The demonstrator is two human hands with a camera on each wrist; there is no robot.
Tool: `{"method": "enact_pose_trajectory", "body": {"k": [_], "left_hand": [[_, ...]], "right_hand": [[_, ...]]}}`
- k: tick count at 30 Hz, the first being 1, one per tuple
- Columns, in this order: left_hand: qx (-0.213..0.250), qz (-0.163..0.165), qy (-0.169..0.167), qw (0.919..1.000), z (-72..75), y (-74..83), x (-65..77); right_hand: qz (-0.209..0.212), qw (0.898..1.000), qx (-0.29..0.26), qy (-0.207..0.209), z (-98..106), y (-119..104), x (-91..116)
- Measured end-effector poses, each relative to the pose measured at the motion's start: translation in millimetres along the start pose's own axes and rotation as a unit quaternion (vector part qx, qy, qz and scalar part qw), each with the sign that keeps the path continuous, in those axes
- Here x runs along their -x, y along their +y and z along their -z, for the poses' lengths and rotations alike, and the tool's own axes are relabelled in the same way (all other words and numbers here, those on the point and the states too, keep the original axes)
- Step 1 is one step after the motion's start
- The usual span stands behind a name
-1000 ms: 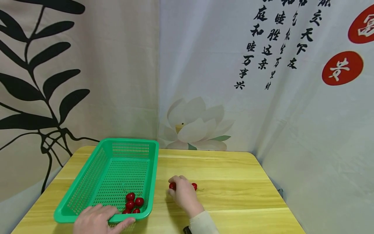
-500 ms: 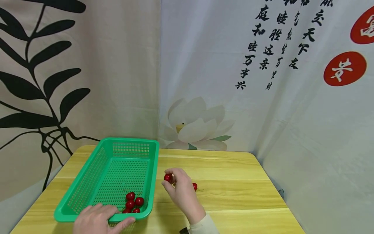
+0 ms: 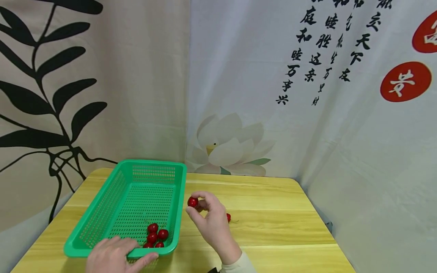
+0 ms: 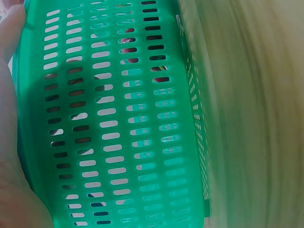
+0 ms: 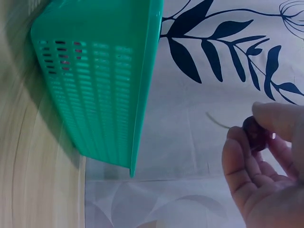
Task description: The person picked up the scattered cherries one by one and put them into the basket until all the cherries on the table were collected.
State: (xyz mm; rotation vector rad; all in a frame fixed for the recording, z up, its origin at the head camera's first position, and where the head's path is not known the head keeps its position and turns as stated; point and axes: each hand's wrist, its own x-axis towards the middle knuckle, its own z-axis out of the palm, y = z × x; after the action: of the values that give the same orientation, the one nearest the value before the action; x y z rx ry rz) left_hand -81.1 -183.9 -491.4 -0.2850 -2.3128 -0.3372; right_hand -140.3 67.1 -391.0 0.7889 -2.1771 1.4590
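Between thumb and fingertips, my right hand (image 3: 214, 225) pinches a dark red cherry (image 3: 192, 201), raised over the table just right of the green plastic basket (image 3: 182, 212). In the right wrist view a thin stem pokes out from that cherry (image 5: 255, 134). My left hand (image 3: 112, 257) grips the basket's near rim, fingers over the edge and thumb outside. Several cherries (image 3: 152, 238) lie together in the basket's near right corner. Another cherry (image 3: 228, 217) rests on the table behind my right hand, partly hidden by it.
The wooden table (image 3: 273, 220) carries the basket on its left side. A printed cloth backdrop (image 3: 232, 83) stands along the table's far edge and down the right side. The basket's slotted wall (image 4: 109, 114) fills much of the left wrist view.
My right hand has lifted the cherry off the table and moved it up and slightly left, toward the basket. The left hand stays on the rim. The view has shifted slightly.
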Motion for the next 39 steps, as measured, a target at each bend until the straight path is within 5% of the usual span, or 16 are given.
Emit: {"method": "enact_pose_trajectory", "body": {"k": [5, 19, 29, 36, 39], "left_hand": [[0.001, 0.005, -0.007, 1.0, 0.1, -0.7, -0.2], [0.002, -0.01, 0.006, 0.9999, 0.0, -1.5, -1.8], [0.009, -0.01, 0.011, 0.9998, 1.0, -1.0, -2.5], [0.004, -0.015, 0.02, 0.9997, 1.7, -2.0, -2.2], [0.006, -0.021, 0.032, 0.9992, 1.3, -2.2, -1.8]], "right_hand": [[-0.001, 0.999, -0.035, -0.008, 0.3, -15.5, -0.8], [0.105, 0.993, -0.04, -0.02, -28.7, 9.6, 2.0], [0.193, 0.98, 0.018, -0.039, -50.2, 6.4, 1.6], [0.16, 0.98, 0.07, -0.092, -64.4, 8.0, 4.6], [0.164, 0.972, 0.126, -0.107, -69.5, 12.2, 5.3]]}}
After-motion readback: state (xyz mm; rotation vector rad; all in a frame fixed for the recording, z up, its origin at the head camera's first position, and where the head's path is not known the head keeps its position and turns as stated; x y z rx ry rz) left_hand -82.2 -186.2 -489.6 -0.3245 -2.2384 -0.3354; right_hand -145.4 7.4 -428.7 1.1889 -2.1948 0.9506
